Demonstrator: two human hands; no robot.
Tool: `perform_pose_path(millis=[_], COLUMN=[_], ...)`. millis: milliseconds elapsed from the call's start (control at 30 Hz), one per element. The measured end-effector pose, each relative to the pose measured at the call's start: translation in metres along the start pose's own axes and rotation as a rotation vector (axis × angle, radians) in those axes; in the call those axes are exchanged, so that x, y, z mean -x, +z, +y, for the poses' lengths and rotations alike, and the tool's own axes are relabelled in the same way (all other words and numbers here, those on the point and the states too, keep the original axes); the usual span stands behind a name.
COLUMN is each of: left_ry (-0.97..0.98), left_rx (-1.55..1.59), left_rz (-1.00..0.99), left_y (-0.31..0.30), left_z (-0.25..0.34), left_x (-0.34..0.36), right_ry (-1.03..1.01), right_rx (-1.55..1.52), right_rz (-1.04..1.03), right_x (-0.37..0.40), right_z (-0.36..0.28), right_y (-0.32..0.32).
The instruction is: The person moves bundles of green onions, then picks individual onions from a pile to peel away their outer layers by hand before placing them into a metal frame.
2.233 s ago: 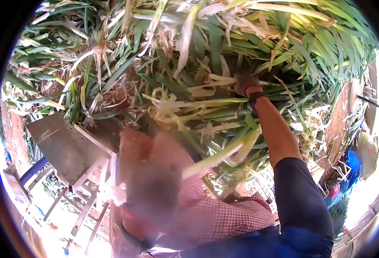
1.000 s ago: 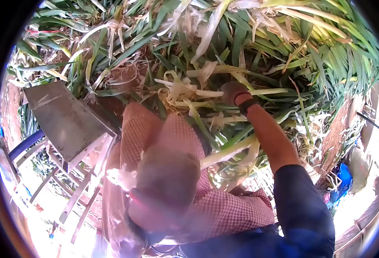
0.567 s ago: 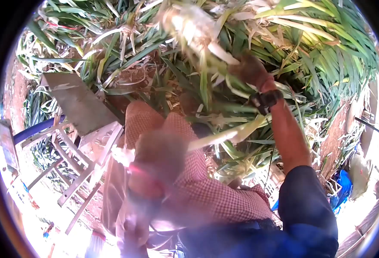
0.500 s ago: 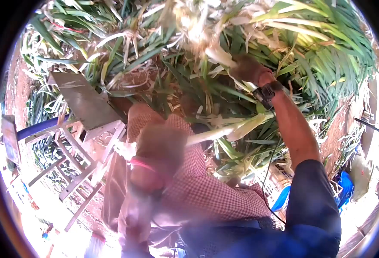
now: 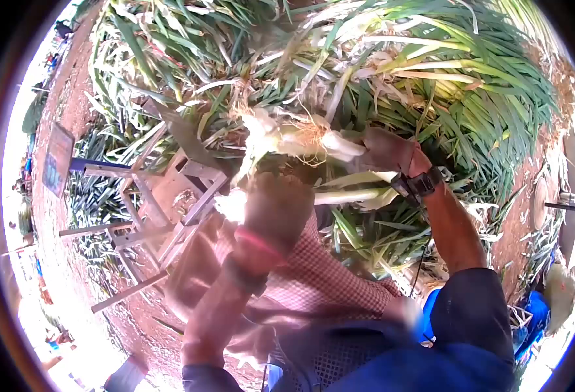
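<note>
Reddish ground (image 5: 134,330) shows on our left, and a big heap of long green leaves (image 5: 509,108) spreads across the far side, its leaf tips fanning out to the right. Below us, a checked cloth (image 5: 333,281) covers our lap. Our right hand (image 5: 388,151) is closed around the pale shank of a rooted stalk (image 5: 345,146), whose stringy roots point left over the heap. Our left hand (image 5: 277,209), blurred, is closed around a pale stalk (image 5: 349,196) that sticks out to the right, just below the rooted one. Both hands look gloved; we cannot make out the separate fingers of the left. A pink band (image 5: 261,245) circles our left wrist, and a dark wristwatch (image 5: 423,183) sits on the right. Beside us on the left stands a metal frame (image 5: 192,219) of crossing bars, with more green leaves lying behind it. Near our right elbow is something blue (image 5: 429,313), partly hidden by the dark sleeve (image 5: 473,307).
</note>
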State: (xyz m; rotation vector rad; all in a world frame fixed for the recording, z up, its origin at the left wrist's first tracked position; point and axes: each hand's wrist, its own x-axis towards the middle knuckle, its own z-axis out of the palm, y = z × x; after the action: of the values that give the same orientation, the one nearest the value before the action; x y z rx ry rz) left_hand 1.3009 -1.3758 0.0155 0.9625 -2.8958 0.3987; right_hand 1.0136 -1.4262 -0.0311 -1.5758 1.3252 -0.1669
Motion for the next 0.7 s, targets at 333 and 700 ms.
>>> perform_pose_path(millis=[333,700], left_ry=[-0.020,0.058], left_rx=[0.122,0.217], left_rz=[0.155,0.176], left_y=[-0.007,0.021], left_z=[0.009,0.000], left_x=[0.031,0.029], right_ry=[0.225,-0.498], right_rx=[0.216,0.319], right_rz=[-0.279,0.358], right_x=[0.046,0.019], right_z=[-0.054,-0.013], right_y=[0.021,0.112])
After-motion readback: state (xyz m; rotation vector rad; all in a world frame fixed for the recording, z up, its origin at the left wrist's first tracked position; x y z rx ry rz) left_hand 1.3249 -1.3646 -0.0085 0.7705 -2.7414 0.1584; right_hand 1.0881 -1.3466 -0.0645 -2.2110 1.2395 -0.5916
